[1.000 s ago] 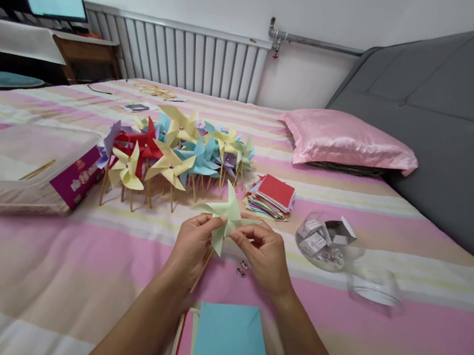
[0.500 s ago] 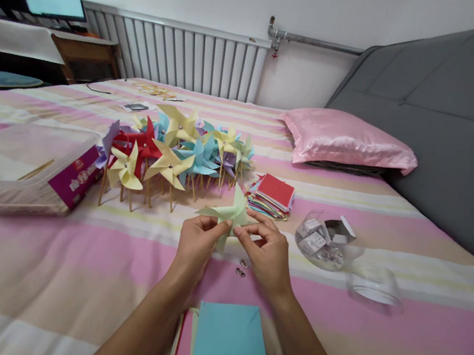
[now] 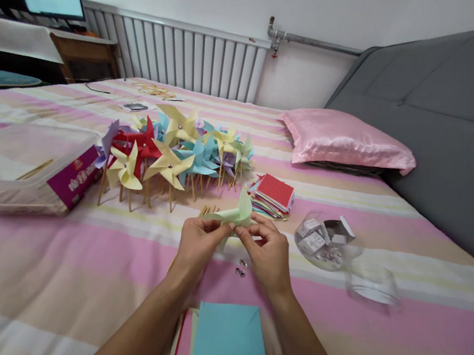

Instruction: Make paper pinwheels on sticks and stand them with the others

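Note:
A pale green paper pinwheel (image 3: 238,213) is held between both my hands above the bed. My left hand (image 3: 201,240) pinches its lower left, thumb near the centre. Opposite it, my right hand (image 3: 266,250) pinches the right side, the two thumbs almost touching. My fingers hide the pinwheel's middle. Just below lie several small metal fasteners (image 3: 241,268) on the bedspread. Several wooden sticks (image 3: 210,211) show behind my left hand. Nearest my body, a light blue sheet (image 3: 233,346) lies over pink and cream ones.
Finished pinwheels (image 3: 170,164) on sticks stand in a cluster ahead. A clear box (image 3: 64,166) of sticks lies left. Right are a square paper stack (image 3: 276,190), a clear tub (image 3: 325,244) with small packets, a clear lid (image 3: 375,284) and a pink pillow (image 3: 349,141).
The pinwheel has tipped and lowered slightly, its blades now curling more upright. Sticks behind it have come into view. My thumbs have drawn closer together.

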`<act>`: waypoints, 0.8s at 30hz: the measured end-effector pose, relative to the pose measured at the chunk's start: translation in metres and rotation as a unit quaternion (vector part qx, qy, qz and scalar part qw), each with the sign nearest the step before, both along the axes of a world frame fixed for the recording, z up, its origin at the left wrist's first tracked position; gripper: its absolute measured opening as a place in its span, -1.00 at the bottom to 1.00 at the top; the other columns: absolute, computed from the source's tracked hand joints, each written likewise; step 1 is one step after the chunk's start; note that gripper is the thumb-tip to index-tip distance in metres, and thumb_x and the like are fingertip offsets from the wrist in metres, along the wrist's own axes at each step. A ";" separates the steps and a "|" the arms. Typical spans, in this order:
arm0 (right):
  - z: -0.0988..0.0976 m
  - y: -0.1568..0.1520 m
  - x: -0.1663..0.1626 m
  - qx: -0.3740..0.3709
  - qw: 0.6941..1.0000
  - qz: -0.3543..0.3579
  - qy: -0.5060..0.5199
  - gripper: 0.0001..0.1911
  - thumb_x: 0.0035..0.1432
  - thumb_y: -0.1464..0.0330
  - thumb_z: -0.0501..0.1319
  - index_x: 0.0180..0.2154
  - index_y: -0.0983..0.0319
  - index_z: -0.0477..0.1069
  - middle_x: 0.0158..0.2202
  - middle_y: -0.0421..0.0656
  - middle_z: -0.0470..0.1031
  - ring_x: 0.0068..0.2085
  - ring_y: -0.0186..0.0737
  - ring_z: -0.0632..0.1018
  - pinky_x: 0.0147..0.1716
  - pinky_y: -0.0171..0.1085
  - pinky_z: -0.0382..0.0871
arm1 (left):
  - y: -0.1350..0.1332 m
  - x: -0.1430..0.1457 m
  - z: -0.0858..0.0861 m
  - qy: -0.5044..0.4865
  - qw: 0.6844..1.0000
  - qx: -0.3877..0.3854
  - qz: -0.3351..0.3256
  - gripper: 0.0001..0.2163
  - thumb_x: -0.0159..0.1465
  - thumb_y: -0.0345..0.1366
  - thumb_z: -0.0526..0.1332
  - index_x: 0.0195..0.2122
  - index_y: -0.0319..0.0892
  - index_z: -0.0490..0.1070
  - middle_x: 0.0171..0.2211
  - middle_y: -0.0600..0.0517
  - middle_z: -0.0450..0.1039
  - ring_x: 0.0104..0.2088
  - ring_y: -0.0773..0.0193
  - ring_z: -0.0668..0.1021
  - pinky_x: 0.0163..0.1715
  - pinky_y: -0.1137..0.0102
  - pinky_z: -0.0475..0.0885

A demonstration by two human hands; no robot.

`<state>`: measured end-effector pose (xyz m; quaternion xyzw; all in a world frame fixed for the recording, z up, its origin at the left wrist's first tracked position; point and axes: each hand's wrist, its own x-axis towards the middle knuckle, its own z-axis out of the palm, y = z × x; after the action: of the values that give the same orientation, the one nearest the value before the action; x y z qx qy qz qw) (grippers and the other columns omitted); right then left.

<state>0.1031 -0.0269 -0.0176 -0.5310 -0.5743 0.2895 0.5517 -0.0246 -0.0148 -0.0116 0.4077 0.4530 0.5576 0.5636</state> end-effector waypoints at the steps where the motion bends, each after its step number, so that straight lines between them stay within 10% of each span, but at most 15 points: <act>1: 0.000 0.000 0.000 -0.002 1.000 0.001 0.001 -0.81 0.02 0.27 0.28 -0.51 0.25 0.51 -0.10 -0.04 0.47 -0.14 -0.15 0.52 -0.41 -0.34 0.39 | 0.000 0.000 -0.001 0.006 1.000 0.000 0.000 -0.85 -0.06 -0.29 0.38 -0.49 -0.26 0.57 -0.59 0.04 0.47 -0.55 0.36 0.42 -0.51 0.48 0.27; 24: 0.003 0.003 0.008 -0.053 0.996 0.063 0.015 -0.76 -0.03 0.19 0.31 -0.52 0.25 0.55 -0.25 -0.04 0.54 -0.19 -0.11 0.52 -0.34 -0.28 0.36 | -0.002 -0.003 0.006 0.078 0.997 -0.008 -0.025 -0.79 -0.07 -0.22 0.35 -0.63 -0.29 0.49 -0.68 0.06 0.37 -0.65 0.43 0.31 -0.63 0.51 0.15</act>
<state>0.1110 -0.0236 -0.0149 -0.5174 -0.5826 0.3615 0.5120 -0.0272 -0.0164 -0.0054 0.4572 0.4894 0.5062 0.5434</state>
